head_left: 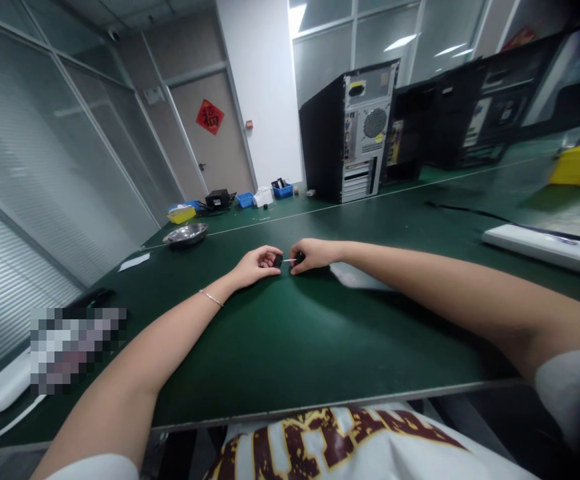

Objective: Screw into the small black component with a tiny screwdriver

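Near the middle of the green table (260,340), my left hand (257,265) pinches a small black part (278,261) between thumb and fingers. Just to its right, my right hand (310,256) grips a small dark object (299,259), partly hidden by the fingers. A thin light-coloured shaft (288,260) spans the short gap between the two dark pieces. Both are too small to name. Under my right forearm lies a pale flat item (360,276), partly covered.
A metal bowl (187,233) and a white slip (134,262) lie left. Blue bins (283,191) and a black computer tower (340,133) stand at the back. A white power strip (545,248) with a black cable is right. Another long white item (5,383) lies near left.
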`<action>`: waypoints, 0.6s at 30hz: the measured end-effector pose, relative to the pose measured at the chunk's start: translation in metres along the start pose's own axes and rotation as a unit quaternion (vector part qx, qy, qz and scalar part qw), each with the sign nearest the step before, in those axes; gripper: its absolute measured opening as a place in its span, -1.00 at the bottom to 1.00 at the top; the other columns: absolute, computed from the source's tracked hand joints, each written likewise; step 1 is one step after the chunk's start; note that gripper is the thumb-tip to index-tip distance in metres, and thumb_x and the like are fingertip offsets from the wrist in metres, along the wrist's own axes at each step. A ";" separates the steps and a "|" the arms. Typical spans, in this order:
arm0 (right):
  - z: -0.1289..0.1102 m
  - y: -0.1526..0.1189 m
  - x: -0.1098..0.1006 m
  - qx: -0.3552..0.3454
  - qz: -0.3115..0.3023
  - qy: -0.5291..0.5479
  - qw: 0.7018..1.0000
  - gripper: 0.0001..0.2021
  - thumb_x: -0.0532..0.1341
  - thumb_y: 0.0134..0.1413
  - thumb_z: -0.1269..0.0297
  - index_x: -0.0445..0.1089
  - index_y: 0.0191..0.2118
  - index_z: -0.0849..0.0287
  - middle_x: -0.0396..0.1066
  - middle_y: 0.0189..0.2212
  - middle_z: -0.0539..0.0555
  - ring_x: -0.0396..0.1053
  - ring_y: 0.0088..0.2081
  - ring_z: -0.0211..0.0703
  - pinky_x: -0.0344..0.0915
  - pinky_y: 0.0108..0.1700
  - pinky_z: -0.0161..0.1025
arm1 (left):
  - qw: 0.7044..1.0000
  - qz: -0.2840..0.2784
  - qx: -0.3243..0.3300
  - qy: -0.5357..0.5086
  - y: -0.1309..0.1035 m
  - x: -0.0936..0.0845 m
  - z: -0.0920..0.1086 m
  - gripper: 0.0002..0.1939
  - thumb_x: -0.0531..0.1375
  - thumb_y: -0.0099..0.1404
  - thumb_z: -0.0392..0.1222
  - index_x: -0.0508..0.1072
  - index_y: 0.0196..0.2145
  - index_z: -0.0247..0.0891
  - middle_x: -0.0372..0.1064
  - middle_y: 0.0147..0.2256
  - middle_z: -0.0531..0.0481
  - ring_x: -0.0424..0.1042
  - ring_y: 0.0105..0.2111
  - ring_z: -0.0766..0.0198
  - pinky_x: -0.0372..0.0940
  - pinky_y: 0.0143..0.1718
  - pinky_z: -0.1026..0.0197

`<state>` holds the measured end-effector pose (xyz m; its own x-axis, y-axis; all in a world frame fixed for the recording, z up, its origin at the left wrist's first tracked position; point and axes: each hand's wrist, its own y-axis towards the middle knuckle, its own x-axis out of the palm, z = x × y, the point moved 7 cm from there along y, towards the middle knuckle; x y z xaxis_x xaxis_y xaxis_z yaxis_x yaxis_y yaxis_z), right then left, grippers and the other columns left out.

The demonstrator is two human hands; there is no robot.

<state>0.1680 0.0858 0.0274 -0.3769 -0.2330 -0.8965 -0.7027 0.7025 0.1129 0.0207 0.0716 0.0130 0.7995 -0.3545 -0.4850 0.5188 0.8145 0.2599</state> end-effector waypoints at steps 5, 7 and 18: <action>-0.003 -0.002 -0.006 -0.027 0.045 0.015 0.998 -0.80 0.36 -0.10 0.17 0.50 -0.34 0.16 0.49 -0.42 0.01 0.37 -0.38 -0.19 0.23 -0.34 -0.31 | 0.999 0.029 -0.009 -0.044 0.000 -0.003 -0.002 -0.45 0.45 -0.01 -0.21 0.44 -0.05 -0.30 0.36 -0.31 0.02 0.39 -0.32 0.36 0.31 -0.18 0.21; -0.007 -0.004 -0.010 -0.049 0.086 0.038 0.994 -0.78 0.33 -0.06 0.17 0.47 -0.30 0.18 0.49 -0.37 0.04 0.36 -0.36 -0.20 0.24 -0.31 -0.30 | 0.997 0.037 -0.011 -0.065 0.000 -0.004 -0.002 -0.44 0.44 0.00 -0.20 0.42 -0.04 -0.31 0.39 -0.32 0.01 0.42 -0.33 0.35 0.33 -0.16 0.20; -0.024 -0.015 -0.012 -0.108 0.214 0.067 0.969 -0.76 0.30 0.02 0.19 0.43 -0.20 0.18 0.46 -0.23 0.08 0.36 -0.28 -0.18 0.25 -0.23 -0.28 | 0.998 0.043 -0.007 -0.055 0.000 0.007 0.002 -0.42 0.46 -0.01 -0.17 0.37 -0.06 -0.30 0.46 -0.36 0.03 0.48 -0.32 0.30 0.33 -0.13 0.16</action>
<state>0.1689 0.0616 0.0468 -0.7262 -0.0480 -0.6858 -0.5694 0.6011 0.5608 0.0266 0.0683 0.0110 0.8700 -0.3304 -0.3661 0.4428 0.8501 0.2851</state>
